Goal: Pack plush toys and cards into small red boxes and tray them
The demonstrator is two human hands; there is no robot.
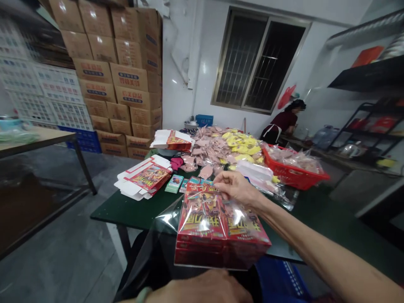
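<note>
Red printed boxes [203, 214], stacked in two side-by-side piles, sit inside a clear plastic bag [164, 221] at the near table edge. My right hand [235, 187] reaches over their far end, thumb and fingers pinched together on what looks like the bag's film. Low at the bottom edge, my left hand [202, 288] lies close to the near side of the boxes. Its back shows, but its fingers are hidden. Just beyond the boxes are small stacks of cards [174, 184]. Flattened red and white cartons [145, 176] lie to the left.
Pink packets [205, 149] and yellow packets [241, 143] are heaped on the green table [120, 209]. A red basket [293, 174] of bagged items stands at the right. Brown cartons [132, 75] are stacked behind. Another person [280, 124] bends over a counter at the back right.
</note>
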